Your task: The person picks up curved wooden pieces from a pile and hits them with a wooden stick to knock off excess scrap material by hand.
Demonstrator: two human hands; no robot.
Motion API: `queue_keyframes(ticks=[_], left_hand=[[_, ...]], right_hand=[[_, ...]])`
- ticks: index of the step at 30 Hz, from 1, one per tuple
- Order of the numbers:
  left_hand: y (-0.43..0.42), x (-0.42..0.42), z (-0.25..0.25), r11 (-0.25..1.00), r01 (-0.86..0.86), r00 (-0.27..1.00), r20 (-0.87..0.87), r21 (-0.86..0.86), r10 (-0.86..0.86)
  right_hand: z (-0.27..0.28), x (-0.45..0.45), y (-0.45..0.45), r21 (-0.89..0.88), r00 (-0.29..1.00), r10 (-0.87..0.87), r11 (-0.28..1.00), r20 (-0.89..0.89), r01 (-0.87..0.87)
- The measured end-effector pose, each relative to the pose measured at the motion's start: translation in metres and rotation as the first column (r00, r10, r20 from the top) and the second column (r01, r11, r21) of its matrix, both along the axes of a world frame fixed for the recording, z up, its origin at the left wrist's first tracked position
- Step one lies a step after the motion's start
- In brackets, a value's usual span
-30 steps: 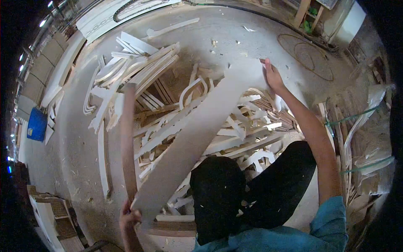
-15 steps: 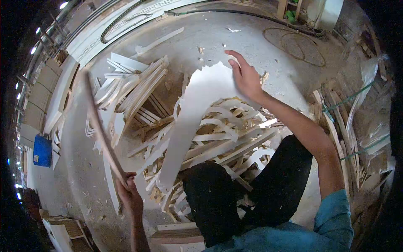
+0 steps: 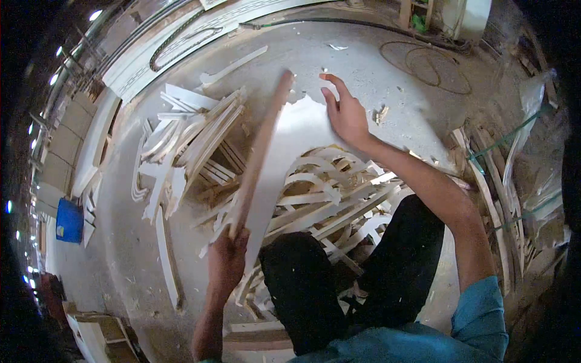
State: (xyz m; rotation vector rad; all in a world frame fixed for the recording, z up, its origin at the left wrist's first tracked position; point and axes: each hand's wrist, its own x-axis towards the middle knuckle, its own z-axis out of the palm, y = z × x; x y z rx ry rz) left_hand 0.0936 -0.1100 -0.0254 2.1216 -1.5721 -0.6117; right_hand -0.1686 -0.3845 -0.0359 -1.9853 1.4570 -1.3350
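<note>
My left hand (image 3: 228, 254) is wrapped around the lower end of a long wooden stick (image 3: 261, 151). The stick slants up and away across the left edge of a white board (image 3: 296, 127), partly covering it; whether the two touch I cannot tell. Ragged and torn, the board's far edge lies above a pile of cut white strips (image 3: 339, 199). My right hand (image 3: 348, 118) is open beside the board's far right corner, thumb and fingers apart and slightly curved. Any contact between its palm and the board is hidden.
A stack of cut strips (image 3: 209, 142) lies left of the board on the dusty floor. Further left stands a blue container (image 3: 69, 220). Wrapped, strapped wood pieces (image 3: 493, 187) are on the right. A thin hose (image 3: 423, 66) coils at the back right.
My left hand has swung the wooden stick rightward, from over the floor at left to the board's left edge. My right hand has shifted slightly left.
</note>
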Motion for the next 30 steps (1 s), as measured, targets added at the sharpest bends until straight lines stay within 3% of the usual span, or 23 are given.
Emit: queue_keyframes(ticks=[2, 4, 5, 6, 7, 9, 10, 12, 14, 15, 16, 18, 19, 20, 21, 22, 23, 24, 26, 27, 30], left_hand=[[0.028, -0.003, 0.022, 0.946, -0.18, 0.919, -0.388, -0.269, 0.065], [0.031, -0.003, 0.038, 0.798, -0.233, 0.864, -0.495, -0.556, -0.092], [0.03, 0.005, 0.032, 0.725, -0.147, 0.863, -0.446, -0.673, -0.239], [0.026, 0.011, 0.021, 0.725, -0.15, 0.868, -0.44, -0.672, -0.229], [0.022, 0.018, 0.004, 0.724, -0.031, 0.975, -0.181, -0.689, -0.13], [0.011, 0.019, -0.006, 0.958, 0.043, 0.999, 0.041, -0.284, -0.032], [0.004, 0.015, -0.004, 0.995, 0.087, 0.979, 0.188, -0.05, -0.076], [0.009, 0.0, 0.026, 0.972, -0.132, 0.991, -0.008, 0.193, 0.136], [0.024, 0.014, 0.031, 0.982, -0.188, 0.886, -0.432, 0.0, 0.169], [0.028, 0.004, 0.045, 0.961, -0.194, 0.868, -0.491, -0.197, 0.075], [0.027, 0.001, 0.05, 0.959, -0.2, 0.867, -0.491, -0.198, 0.08], [0.03, -0.002, 0.056, 0.791, -0.274, 0.835, -0.544, -0.546, -0.086], [0.025, -0.005, 0.04, 0.667, -0.385, 0.786, -0.606, -0.638, -0.126], [0.024, -0.005, 0.026, 0.673, -0.349, 0.803, -0.578, -0.652, -0.143], [0.02, -0.003, 0.018, 0.773, -0.099, 0.938, -0.318, -0.627, -0.138], [0.015, -0.004, 0.016, 0.849, 0.132, 0.985, -0.031, -0.512, -0.172], [0.016, 0.001, 0.001, 0.985, 0.074, 0.972, -0.21, -0.158, -0.107], [0.022, 0.008, -0.018, 0.972, 0.064, 0.936, -0.35, 0.225, 0.02], [0.045, 0.013, -0.044, 0.979, -0.01, 0.849, -0.516, 0.202, 0.115], [0.058, 0.017, -0.051, 0.942, -0.089, 0.707, -0.646, 0.323, 0.288], [0.105, 0.012, -0.066, 0.928, -0.216, 0.677, -0.638, 0.302, 0.365]], right_hand=[[0.003, -0.001, 0.004, 0.024, 1.0, -0.013, 1.0, 0.004, 0.013], [0.002, 0.002, 0.002, 0.035, 1.0, -0.004, 0.999, 0.005, 0.004], [0.003, 0.003, 0.001, 0.02, 1.0, -0.007, 1.0, 0.014, 0.007], [0.003, 0.005, 0.002, 0.004, 1.0, -0.007, 1.0, 0.025, 0.006], [0.005, 0.005, 0.004, 0.006, 0.999, 0.006, 1.0, 0.032, -0.006], [0.01, 0.005, 0.007, 0.003, 0.996, 0.057, 0.998, 0.062, -0.057], [0.011, 0.005, 0.006, -0.006, 0.996, 0.054, 0.999, 0.071, -0.054], [0.006, 0.001, 0.008, 0.012, 0.999, 0.053, 0.999, 0.008, -0.053], [0.008, -0.003, 0.009, 0.02, 0.999, 0.038, 0.999, 0.002, -0.038], [0.007, -0.002, 0.01, 0.027, 0.999, 0.041, 0.999, 0.002, -0.041], [0.005, -0.001, 0.007, 0.026, 0.999, 0.047, 0.999, 0.002, -0.048], [0.002, 0.0, 0.007, -0.034, 0.998, 0.05, 0.998, 0.035, -0.049], [0.002, -0.001, 0.006, -0.038, 0.998, 0.053, 0.998, 0.035, -0.052], [0.004, -0.002, 0.006, -0.01, 0.998, 0.059, 0.998, 0.036, -0.058], [0.004, -0.002, 0.007, 0.021, 0.997, 0.067, 0.997, 0.036, -0.068], [0.004, -0.002, 0.007, 0.019, 0.997, 0.075, 0.997, 0.034, -0.076], [0.003, -0.002, 0.006, 0.014, 0.998, 0.041, 0.999, -0.05, -0.04], [0.002, -0.002, 0.006, 0.007, 0.991, 0.005, 1.0, -0.132, -0.005], [-0.003, -0.01, 0.001, 0.049, 0.989, 0.062, 0.997, -0.132, -0.056], [-0.007, -0.016, -0.001, 0.097, 0.986, 0.105, 0.991, -0.126, -0.093], [-0.002, -0.02, -0.001, 0.184, 0.977, 0.141, 0.977, -0.163, -0.11]])
